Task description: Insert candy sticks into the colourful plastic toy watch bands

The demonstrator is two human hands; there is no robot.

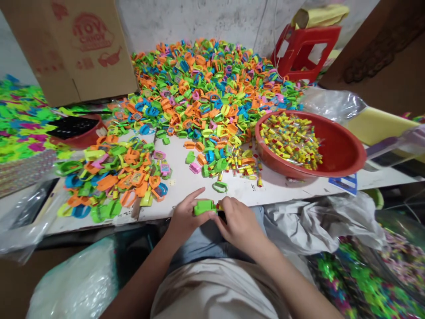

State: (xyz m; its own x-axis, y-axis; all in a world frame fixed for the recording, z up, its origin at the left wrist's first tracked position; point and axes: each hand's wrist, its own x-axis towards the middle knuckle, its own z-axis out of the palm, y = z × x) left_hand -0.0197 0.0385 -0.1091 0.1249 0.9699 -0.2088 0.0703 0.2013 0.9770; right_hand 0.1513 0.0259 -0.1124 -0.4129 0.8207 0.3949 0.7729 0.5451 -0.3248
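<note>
Near the table's front edge, my left hand (185, 215) grips a green plastic toy watch (203, 206) between thumb and fingers. My right hand (239, 219) is closed at the watch's right end, pinching a small yellow-and-red candy tube (218, 207) that my fingers mostly cover. Whether the tube sits inside the watch I cannot tell. Just beyond my hands lies another green toy watch (219, 186). Several loose yellow candy tubes (244, 164) are scattered past it. More yellow tubes fill the left side of a red basin (341, 146) at the right.
A big heap of colourful toy watches (199, 88) spreads to the wall. A smaller pile (126, 173) lies front left. At the back stand a cardboard box (89, 48) and a red stool (307, 48). A red bowl with black pieces (78, 138) is at left.
</note>
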